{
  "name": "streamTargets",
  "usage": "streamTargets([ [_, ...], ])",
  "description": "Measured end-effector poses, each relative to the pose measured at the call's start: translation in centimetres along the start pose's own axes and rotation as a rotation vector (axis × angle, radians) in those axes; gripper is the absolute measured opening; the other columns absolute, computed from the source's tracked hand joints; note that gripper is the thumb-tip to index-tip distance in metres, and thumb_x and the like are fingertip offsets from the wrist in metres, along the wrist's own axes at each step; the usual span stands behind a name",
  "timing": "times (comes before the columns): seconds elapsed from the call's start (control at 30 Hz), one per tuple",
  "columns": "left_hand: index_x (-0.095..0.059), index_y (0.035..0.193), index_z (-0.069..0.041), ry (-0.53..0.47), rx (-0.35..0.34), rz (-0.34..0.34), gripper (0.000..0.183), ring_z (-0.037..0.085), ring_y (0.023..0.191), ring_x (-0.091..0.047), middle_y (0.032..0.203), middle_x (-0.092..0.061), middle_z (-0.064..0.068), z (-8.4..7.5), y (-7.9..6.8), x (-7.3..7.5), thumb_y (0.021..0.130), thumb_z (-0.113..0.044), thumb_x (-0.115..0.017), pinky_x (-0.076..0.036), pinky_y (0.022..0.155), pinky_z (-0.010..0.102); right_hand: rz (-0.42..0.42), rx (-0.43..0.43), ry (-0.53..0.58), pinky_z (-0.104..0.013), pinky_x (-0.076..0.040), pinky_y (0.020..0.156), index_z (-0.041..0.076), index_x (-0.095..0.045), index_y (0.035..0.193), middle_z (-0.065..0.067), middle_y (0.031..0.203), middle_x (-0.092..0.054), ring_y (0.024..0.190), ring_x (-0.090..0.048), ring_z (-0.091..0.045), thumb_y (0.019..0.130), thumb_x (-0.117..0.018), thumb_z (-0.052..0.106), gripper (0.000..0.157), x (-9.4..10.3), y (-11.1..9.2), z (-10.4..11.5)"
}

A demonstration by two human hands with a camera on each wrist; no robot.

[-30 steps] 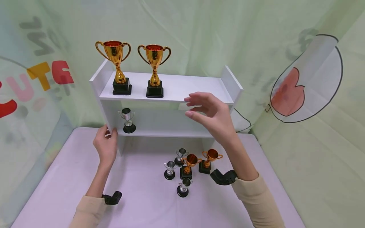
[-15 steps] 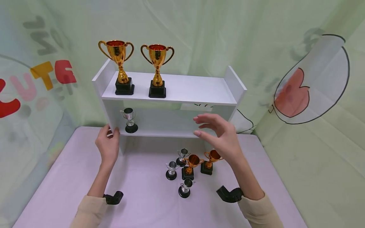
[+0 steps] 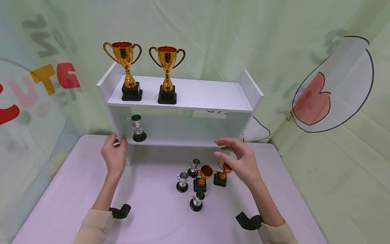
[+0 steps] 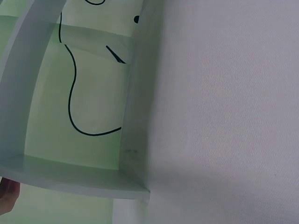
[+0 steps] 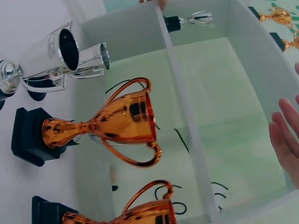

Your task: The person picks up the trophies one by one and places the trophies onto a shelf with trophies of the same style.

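Observation:
My left hand (image 3: 114,157) holds the front edge of the left side panel of a white shelf unit (image 3: 176,144), with fingertips and thumb at the edge. My right hand (image 3: 240,161) hovers empty with loosely bent fingers, thumb apart from them. It partly covers a bronze-coloured trophy cup (image 3: 221,179) standing on the table; no contact shows. Beside that cup stands another bronze-coloured trophy cup (image 3: 206,172), large in the right wrist view. Around them stand a rear silver trophy cup (image 3: 195,163), a left silver trophy cup (image 3: 182,178) and a front silver trophy cup (image 3: 198,200).
Two gold trophy cups, a left one (image 3: 123,56) and a right one (image 3: 167,59), stand on the top shelf. A small silver trophy cup (image 3: 137,124) stands at the left of the middle shelf. Pale curtains (image 3: 207,37) enclose the white table (image 3: 158,217).
My right hand has come down from the top shelf's front edge, slightly rightward, to just above the bronze-coloured cup on the right. My left hand keeps its place on the side panel.

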State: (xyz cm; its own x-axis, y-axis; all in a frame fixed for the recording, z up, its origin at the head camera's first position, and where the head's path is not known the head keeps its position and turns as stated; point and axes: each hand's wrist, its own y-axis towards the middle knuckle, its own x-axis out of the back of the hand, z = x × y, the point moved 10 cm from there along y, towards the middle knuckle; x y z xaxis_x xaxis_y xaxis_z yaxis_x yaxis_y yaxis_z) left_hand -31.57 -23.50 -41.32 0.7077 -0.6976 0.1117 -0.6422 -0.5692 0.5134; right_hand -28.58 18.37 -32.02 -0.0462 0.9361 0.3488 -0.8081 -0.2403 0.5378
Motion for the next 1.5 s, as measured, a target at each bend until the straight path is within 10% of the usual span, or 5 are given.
streamTargets([
  [0.4,-0.073,0.119,0.002,0.0,0.03,0.027,0.026,0.002,0.086,-0.059,0.107,-0.07,0.023,0.1,-0.1,-0.2,0.095,-0.002,-0.064,-0.046,0.072,0.004,-0.005,-0.129,-0.199,-0.014,-0.052,0.094,0.011,-0.07,0.125,-0.009,0.125,-0.071,0.108,-0.063,0.0,0.087,-0.081,0.006,0.04,0.5,-2.7,-3.9],
  [0.7,-0.073,0.12,0.001,0.007,0.036,0.026,0.026,-0.007,0.085,-0.057,0.109,-0.07,0.022,0.1,-0.1,-0.1,0.096,-0.005,-0.064,-0.046,0.072,0.003,-0.023,-0.139,-0.396,-0.043,-0.062,0.082,0.011,-0.069,0.126,-0.007,0.124,-0.072,0.111,-0.066,-0.025,0.083,-0.086,0.01,0.047,0.7,-4.2,-6.6],
  [1.03,-0.073,0.119,0.002,0.011,0.037,0.027,0.026,-0.007,0.085,-0.057,0.108,-0.07,0.023,0.1,-0.1,-0.1,0.096,-0.006,-0.065,-0.047,0.073,0.004,-0.049,-0.288,-0.359,-0.057,-0.046,0.106,0.014,-0.066,0.132,-0.008,0.133,-0.068,0.131,-0.055,-0.032,0.088,-0.083,0.022,0.048,1.8,-5.6,-9.9],
  [1.3,-0.073,0.119,0.002,0.002,0.043,0.032,0.025,-0.004,0.086,-0.058,0.11,-0.07,0.022,0.0,-0.1,-0.1,0.096,-0.006,-0.064,-0.047,0.073,0.005,-0.042,-0.335,-0.25,-0.008,-0.04,0.104,0.01,-0.054,0.144,-0.012,0.139,-0.064,0.127,-0.059,-0.027,0.088,-0.083,0.017,0.063,2.1,-6.7,-12.1],
  [1.5,-0.073,0.12,0.002,0.006,0.042,0.032,0.026,-0.004,0.086,-0.057,0.111,-0.07,0.023,0.0,-0.2,-0.1,0.096,-0.006,-0.064,-0.046,0.073,0.005,-0.061,-0.353,-0.151,-0.007,-0.044,0.1,0.006,-0.053,0.144,-0.016,0.136,-0.064,0.121,-0.061,-0.008,0.088,-0.082,0.013,0.064,2.3,-7.4,-13.5],
])
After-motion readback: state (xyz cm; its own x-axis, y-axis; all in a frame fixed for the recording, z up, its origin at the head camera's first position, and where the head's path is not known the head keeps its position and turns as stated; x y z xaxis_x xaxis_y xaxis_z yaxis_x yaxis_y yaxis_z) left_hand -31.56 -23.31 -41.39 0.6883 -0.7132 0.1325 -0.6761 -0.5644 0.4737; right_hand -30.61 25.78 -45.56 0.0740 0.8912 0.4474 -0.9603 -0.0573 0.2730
